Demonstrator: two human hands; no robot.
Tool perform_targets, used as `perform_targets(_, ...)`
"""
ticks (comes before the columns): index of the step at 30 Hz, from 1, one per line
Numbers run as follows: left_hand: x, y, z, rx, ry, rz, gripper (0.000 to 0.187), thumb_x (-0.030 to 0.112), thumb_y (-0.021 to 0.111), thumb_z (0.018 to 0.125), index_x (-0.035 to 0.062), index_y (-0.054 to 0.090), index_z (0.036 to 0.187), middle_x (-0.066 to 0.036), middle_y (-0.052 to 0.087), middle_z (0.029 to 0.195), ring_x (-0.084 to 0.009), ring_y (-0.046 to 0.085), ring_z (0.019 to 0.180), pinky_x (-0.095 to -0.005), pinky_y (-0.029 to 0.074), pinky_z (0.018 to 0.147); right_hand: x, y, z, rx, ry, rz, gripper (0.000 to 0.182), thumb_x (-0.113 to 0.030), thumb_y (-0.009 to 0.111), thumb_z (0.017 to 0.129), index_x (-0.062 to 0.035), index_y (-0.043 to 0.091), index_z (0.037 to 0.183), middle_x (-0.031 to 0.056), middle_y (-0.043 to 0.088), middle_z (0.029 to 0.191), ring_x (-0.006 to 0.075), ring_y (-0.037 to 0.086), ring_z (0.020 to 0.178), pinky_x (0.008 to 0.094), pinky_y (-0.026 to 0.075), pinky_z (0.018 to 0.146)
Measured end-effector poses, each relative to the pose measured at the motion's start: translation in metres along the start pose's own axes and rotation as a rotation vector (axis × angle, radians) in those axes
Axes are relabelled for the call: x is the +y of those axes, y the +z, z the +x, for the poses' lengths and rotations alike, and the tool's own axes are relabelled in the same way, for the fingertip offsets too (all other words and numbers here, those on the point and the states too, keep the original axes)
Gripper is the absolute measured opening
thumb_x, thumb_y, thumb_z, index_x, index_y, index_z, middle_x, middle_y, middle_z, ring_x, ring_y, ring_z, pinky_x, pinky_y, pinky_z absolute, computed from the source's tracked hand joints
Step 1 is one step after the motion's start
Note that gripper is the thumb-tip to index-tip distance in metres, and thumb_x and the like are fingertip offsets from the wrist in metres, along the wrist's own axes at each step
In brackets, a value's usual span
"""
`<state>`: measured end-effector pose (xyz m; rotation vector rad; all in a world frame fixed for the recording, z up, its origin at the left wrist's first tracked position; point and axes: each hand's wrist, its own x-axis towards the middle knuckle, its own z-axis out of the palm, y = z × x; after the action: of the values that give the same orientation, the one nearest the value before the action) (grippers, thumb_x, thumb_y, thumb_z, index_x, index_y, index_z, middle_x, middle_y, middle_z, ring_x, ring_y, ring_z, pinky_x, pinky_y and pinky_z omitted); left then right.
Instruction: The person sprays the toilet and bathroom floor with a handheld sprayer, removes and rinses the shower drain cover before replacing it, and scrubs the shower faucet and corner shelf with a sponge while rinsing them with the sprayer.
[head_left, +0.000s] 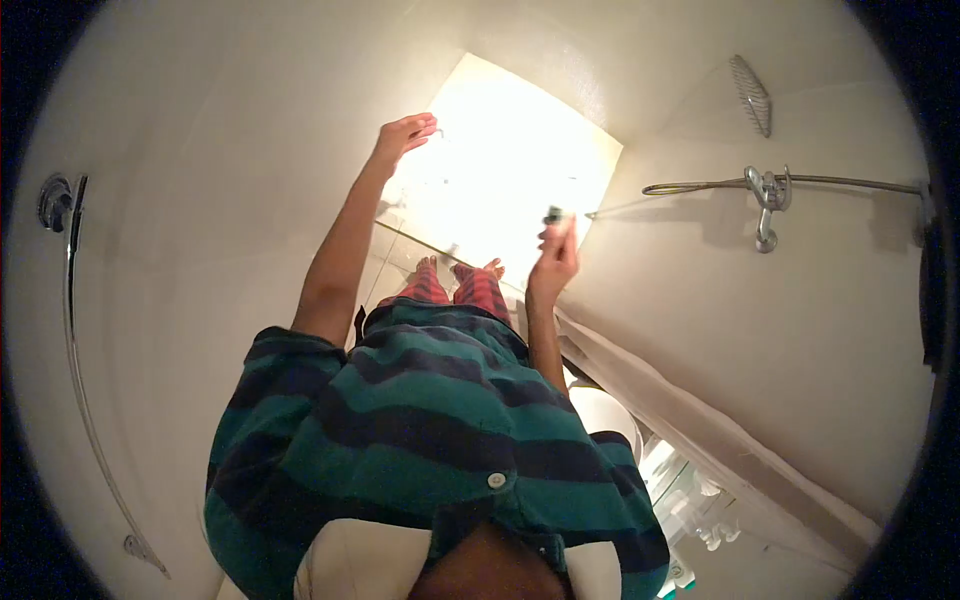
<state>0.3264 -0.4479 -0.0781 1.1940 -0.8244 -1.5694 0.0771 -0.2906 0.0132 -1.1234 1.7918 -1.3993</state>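
Note:
My right hand (556,262) is raised in front of my body, with its fingers closed around a small object with a dark top (553,215). Motion and glare smear that object, so its kind does not show. Further out on the left, my left hand (405,138) is held up with its fingers bent and pressed together; whether anything sits between them I cannot make out. Beneath both hands lies a bright, overexposed white shower floor (500,150), with a few small dark specks on it.
My bare feet (490,268) stand on the tiled floor at its near edge. On the right wall are a shower tap (766,205) with a hose and a wire rack (752,96). A metal grab rail (72,300) runs along the left. A pale curtain (700,420) hangs right.

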Motion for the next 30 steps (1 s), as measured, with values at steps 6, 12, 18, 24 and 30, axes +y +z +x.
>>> perform_targets(6,-0.033,-0.105,-0.051,0.188,-0.116,0.290,0.038,0.034,0.053,0.080,0.0089,0.056,0.108,-0.007,0.060,0.102,-0.0172,0.058,0.089,-0.0269,0.044,0.074,0.013,-0.026,-0.012,-0.150,-0.257,-0.147,0.044,-0.011,0.044,0.087,0.0006,0.032,0.128,0.0098,0.052,0.104,0.0117,0.048,0.074,0.0229,0.041,0.066)
perform_targets(12,-0.086,-0.186,-0.126,0.298,-0.273,0.423,0.036,0.035,0.053,0.079,0.0091,0.057,0.104,-0.005,0.062,0.090,-0.0145,0.059,0.070,-0.0247,0.042,0.052,0.002,-0.038,-0.029,-0.268,-0.486,-0.250,0.047,-0.006,0.047,0.084,0.0019,0.031,0.127,0.0077,0.046,0.082,0.0135,0.045,0.073,0.0219,0.038,0.065)
perform_targets(18,-0.124,-0.221,-0.183,0.361,-0.499,0.422,0.031,0.032,0.050,0.081,0.0111,0.057,0.103,-0.004,0.062,0.089,-0.0150,0.059,0.069,-0.0266,0.041,0.053,0.016,-0.049,0.009,0.127,-0.284,-0.142,0.047,-0.011,0.044,0.087,0.0002,0.028,0.130,0.0145,0.044,0.119,0.0128,0.049,0.080,0.0243,0.043,0.071)
perform_targets(24,-0.148,-0.231,-0.227,0.349,-0.626,0.452,0.028,0.029,0.050,0.081,0.0130,0.056,0.104,-0.003,0.062,0.090,-0.0155,0.059,0.070,-0.0318,0.042,0.057,0.005,-0.064,0.022,0.150,-0.348,-0.212,0.047,-0.012,0.043,0.088,-0.0011,0.026,0.131,0.0138,0.039,0.126,0.0125,0.048,0.085,0.0245,0.042,0.074)
perform_targets(30,-0.153,-0.232,-0.235,0.391,-0.725,0.400,0.024,0.026,0.049,0.082,0.0145,0.056,0.103,-0.003,0.062,0.088,-0.0160,0.059,0.071,-0.0326,0.042,0.060,0.002,-0.061,0.017,0.187,-0.283,-0.113,0.048,-0.015,0.042,0.089,-0.0011,0.024,0.132,0.0128,0.040,0.122,0.0134,0.047,0.089,0.0251,0.042,0.076)
